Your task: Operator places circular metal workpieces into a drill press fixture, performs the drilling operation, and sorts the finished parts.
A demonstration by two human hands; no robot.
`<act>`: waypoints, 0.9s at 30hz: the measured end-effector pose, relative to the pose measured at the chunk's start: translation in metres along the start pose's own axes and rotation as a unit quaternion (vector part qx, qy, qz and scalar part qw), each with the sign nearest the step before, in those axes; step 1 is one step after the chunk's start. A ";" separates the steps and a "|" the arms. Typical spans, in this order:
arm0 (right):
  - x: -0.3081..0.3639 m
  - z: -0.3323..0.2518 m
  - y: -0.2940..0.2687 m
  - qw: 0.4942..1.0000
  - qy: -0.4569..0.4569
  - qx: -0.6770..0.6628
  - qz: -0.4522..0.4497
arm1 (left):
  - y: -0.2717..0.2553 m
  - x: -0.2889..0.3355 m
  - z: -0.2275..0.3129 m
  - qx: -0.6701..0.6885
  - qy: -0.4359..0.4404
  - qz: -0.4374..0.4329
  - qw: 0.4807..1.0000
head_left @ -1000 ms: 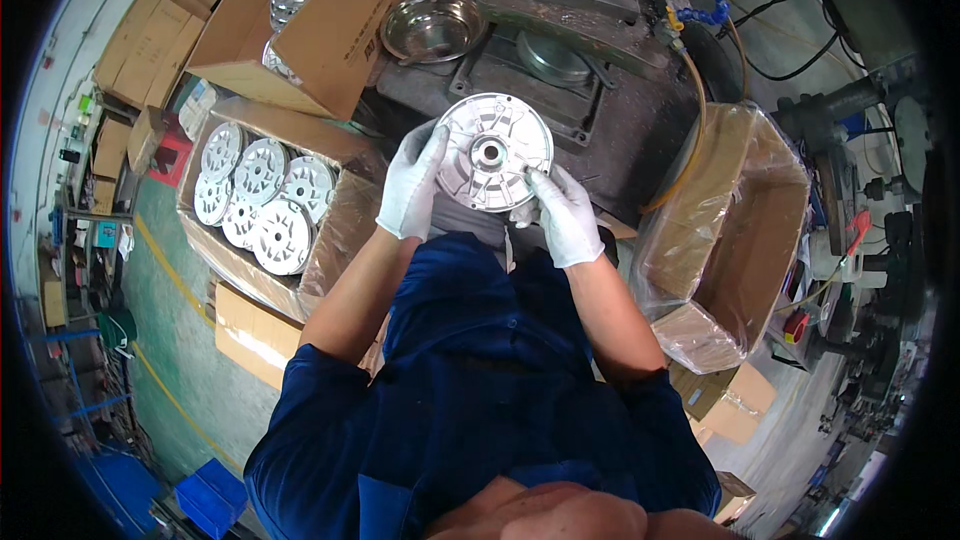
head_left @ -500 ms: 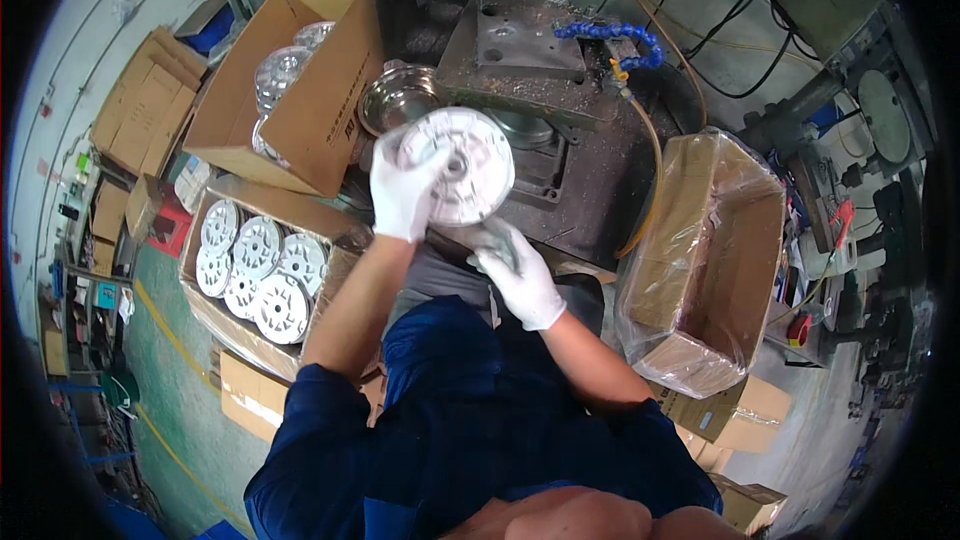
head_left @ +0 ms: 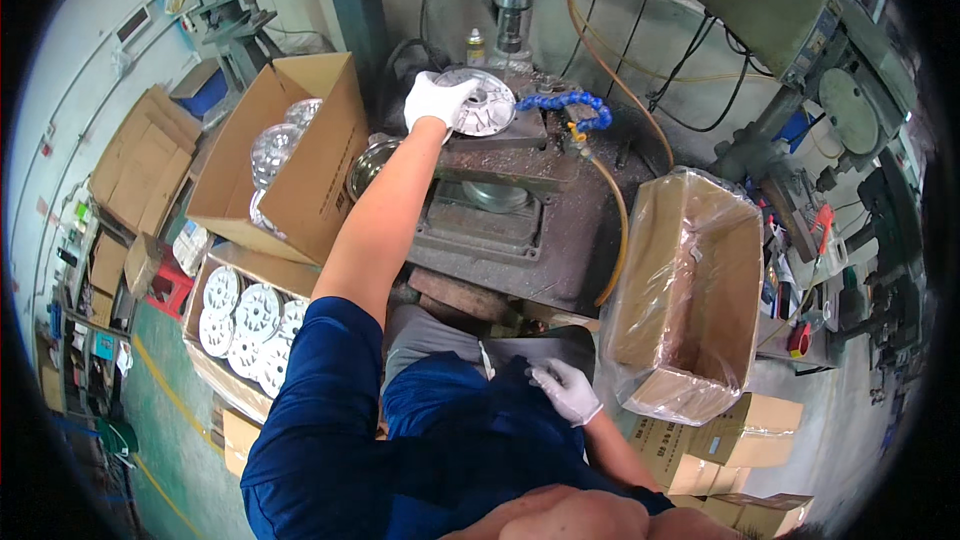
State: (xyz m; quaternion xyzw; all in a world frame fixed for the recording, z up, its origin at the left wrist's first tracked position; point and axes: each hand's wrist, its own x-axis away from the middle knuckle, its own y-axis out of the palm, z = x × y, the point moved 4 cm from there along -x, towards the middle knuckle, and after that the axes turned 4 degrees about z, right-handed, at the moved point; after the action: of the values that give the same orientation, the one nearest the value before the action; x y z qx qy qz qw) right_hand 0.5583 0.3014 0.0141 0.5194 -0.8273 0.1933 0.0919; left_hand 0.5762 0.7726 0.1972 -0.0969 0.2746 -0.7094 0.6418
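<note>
My left hand (head_left: 437, 102), in a white glove, is stretched far forward and grips the left edge of a round silver metal disc (head_left: 488, 108). The disc is tilted, with its ribbed face and central hole showing, over the metal plate (head_left: 515, 130) on top of the press fixture. Whether it touches the plate I cannot tell. My right hand (head_left: 567, 392), also gloved in white, is low by my lap, its fingers loosely bent and apart with nothing visible in them. Below the plate, a round metal piece (head_left: 495, 197) sits in the lower die (head_left: 480, 230).
Left, a cardboard box (head_left: 345, 130) holds shiny round parts; a lower box (head_left: 215, 380) holds several discs. A metal bowl (head_left: 368, 168) stands beside the fixture. A blue jointed hose (head_left: 575, 100) hangs right of the disc. A plastic-lined carton (head_left: 625, 340) stands right.
My left hand has carried the disc forward and up, from in front of the fixture to over its top plate. My right hand has left the disc and dropped back toward my lap. The view has tilted upward.
</note>
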 end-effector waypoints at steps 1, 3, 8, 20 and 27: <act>0.002 0.004 -0.003 1.000 -0.002 -0.001 0.008 | 0.002 -0.001 0.002 -0.042 -0.005 -0.021 0.999; 0.004 0.008 -0.006 1.000 -0.016 0.002 0.011 | 0.000 0.000 0.008 -0.083 0.011 -0.014 0.996; -0.002 0.000 -0.010 0.994 -0.028 0.101 0.013 | -0.007 0.011 0.013 -0.119 -0.021 -0.008 0.993; -0.010 -0.021 -0.007 0.975 -0.090 0.205 0.001 | -0.007 0.015 0.020 -0.245 -0.067 -0.073 0.965; -0.006 -0.024 -0.010 0.970 -0.115 0.214 -0.010 | -0.013 0.006 0.023 -0.245 -0.056 -0.115 0.961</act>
State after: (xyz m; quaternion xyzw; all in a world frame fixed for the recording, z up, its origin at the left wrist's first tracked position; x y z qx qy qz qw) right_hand 0.5687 0.3127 0.0363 0.5542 -0.7662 0.3041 -0.1153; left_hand 0.5755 0.7607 0.2217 -0.3218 0.3905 -0.6827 0.5271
